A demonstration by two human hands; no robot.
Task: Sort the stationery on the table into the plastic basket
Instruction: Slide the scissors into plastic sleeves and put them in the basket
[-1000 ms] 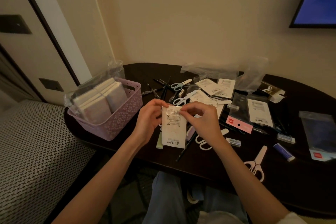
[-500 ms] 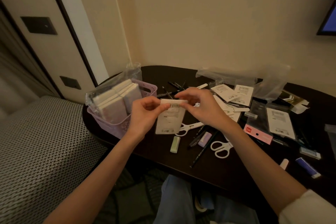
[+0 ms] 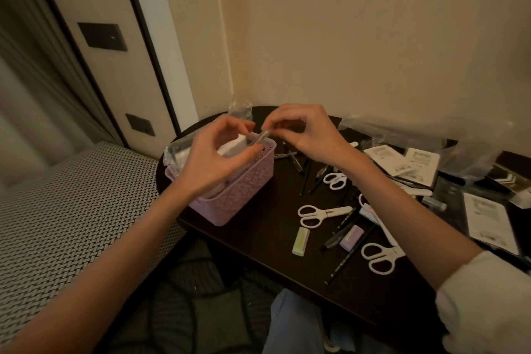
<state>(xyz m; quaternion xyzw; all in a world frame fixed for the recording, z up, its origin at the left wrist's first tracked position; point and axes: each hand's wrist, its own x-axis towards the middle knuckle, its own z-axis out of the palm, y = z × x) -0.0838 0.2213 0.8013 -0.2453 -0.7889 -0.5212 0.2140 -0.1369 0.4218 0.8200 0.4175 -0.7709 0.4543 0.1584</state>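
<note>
A lilac plastic basket (image 3: 244, 184) stands at the left end of the dark table (image 3: 275, 238), with white packets (image 3: 234, 146) upright inside. Both hands hold a flat white packet (image 3: 263, 136) edge-on over the basket's far right corner. My left hand (image 3: 218, 155) grips its lower edge above the basket. My right hand (image 3: 298, 131) pinches its top edge. Most of the packet is hidden behind my left hand. Loose on the table lie white scissors (image 3: 319, 214), a green eraser (image 3: 300, 241), a lilac eraser (image 3: 352, 236) and several dark pens (image 3: 304, 172).
More scissors (image 3: 379, 257) lie near my right forearm. White labelled packets (image 3: 485, 221) and clear bags (image 3: 388, 131) cover the table's right side. A woven grey cushion (image 3: 57, 224) sits to the left of the table, and a wall stands close behind.
Both hands have carried the white packet left from over the table to above the basket and turned it edge-on. The camera has swung left.
</note>
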